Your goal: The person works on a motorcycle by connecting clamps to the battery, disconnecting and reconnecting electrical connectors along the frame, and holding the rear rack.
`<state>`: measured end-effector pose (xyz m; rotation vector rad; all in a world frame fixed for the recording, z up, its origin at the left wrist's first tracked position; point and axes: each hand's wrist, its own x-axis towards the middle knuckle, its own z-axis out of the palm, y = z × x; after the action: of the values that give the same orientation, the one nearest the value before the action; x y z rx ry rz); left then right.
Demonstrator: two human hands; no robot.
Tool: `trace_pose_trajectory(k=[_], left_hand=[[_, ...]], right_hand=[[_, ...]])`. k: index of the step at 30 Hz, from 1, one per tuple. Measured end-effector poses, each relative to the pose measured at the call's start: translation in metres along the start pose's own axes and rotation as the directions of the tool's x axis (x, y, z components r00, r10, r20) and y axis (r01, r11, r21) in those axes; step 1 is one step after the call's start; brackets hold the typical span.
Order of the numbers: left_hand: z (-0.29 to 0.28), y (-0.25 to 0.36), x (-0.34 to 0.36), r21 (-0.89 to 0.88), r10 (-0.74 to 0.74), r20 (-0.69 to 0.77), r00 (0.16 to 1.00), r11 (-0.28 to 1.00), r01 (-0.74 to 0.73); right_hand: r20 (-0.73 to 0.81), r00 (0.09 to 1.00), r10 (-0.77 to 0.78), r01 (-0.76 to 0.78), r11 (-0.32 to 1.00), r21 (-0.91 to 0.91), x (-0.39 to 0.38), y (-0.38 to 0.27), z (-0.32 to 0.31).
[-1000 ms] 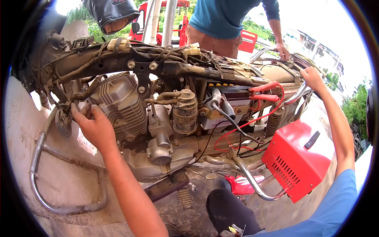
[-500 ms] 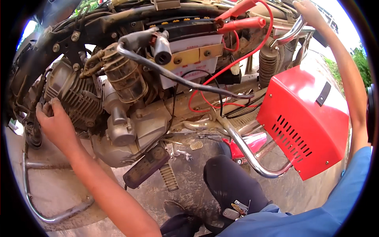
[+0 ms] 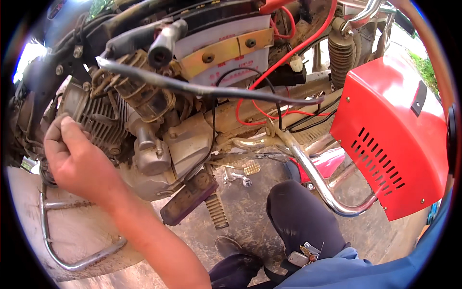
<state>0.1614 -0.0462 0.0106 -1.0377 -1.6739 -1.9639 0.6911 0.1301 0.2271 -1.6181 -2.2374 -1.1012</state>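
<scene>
The motorcycle (image 3: 192, 144) spreads across the space before you, its engine side toward you, with the red vented box (image 3: 390, 139) near its right-hand part. Your left forearm (image 3: 154, 241) rises from the lower edge and slants up and leftward; of your right forearm (image 3: 435, 48), a strip runs along the upper right rim. The finned cylinder (image 3: 103, 113) sits at the engine's upper left, just beyond your left hand (image 3: 79, 161), which is turned back-of-hand toward you. Its fingers (image 3: 54, 137) curl in close to the raised thumb; I cannot tell whether they pinch anything. Your right hand lies out of view, its fingers' state unknown.
</scene>
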Motion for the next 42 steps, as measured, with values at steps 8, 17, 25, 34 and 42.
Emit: trace_pose_trajectory(k=[8, 17, 25, 34, 42], left_hand=[[0.016, 0.019, -0.057, -0.09, -0.017, 0.309, 0.951, 0.995, 0.047], [0.03, 0.032, -0.05, -0.014, 0.02, 0.478, 0.878, 1.0, -0.015], [0.046, 0.006, -0.031, -0.279, -0.259, 0.731, 0.631, 0.731, 0.623], [0.047, -0.007, -0.007, -0.362, -0.049, 0.836, 0.546, 0.699, 0.617], [0.045, -0.014, 0.006, -0.45, -0.041, 0.86, 0.509, 0.413, 0.792]], right_hand=[[-0.066, 0.99, 0.124, -0.109, 0.974, 0.198, 0.003, -0.004, 0.002], [-0.178, 0.968, 0.175, -0.098, 0.923, 0.373, -0.004, -0.011, 0.011], [-0.182, 0.961, 0.21, -0.129, 0.916, 0.379, -0.008, -0.006, 0.012], [-0.307, 0.94, 0.149, -0.025, 0.927, 0.375, -0.014, 0.018, 0.044], [-0.257, 0.954, 0.153, -0.04, 0.916, 0.399, -0.018, 0.024, 0.044]])
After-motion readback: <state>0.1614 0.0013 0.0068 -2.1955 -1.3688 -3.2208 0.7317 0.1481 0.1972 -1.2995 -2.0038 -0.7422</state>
